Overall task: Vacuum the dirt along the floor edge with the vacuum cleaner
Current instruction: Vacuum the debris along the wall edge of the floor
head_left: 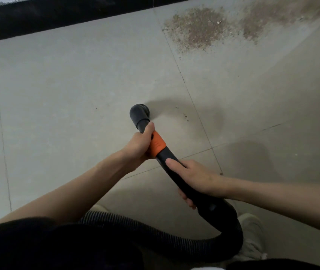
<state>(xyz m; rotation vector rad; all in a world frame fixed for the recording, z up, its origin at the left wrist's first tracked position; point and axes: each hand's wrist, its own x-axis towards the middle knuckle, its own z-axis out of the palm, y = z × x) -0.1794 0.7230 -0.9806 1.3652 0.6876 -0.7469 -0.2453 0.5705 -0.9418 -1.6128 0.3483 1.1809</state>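
Tiled floor point(77, 84), pale grey, thin joints. Black baseboard point(57, 16) runs along its far edge, slanting up toward the right.

Dirt point(196, 30): a broad brown scatter just short of the baseboard's right stretch; a second, fainter patch point(268, 22) further right along the same edge. A few loose specks point(184, 115) lie well away from the baseboard, just right of the nozzle.

Vacuum wand point(176, 172), black with an orange collar point(157, 145); ribbed hose point(155, 236) loops back from it, far from the baseboard, past a pale shoe point(252, 236).

Left hand point(139, 145) wraps the wand at the collar, fingers curled round it, thumb lying up the tube. Right hand point(192, 178) grips the tube behind, further from the baseboard, fingers round the underside.

Nozzle point(139, 112), round and dark, points toward the baseboard and slightly left; whether it touches the floor I cannot tell.

Judgement: the main dirt lies ahead and to the right of the nozzle, well apart. The wand's long axis aims left of it, so the tip likely needs swinging right and pushing forward. The left hand is nearer the nozzle and would steer.
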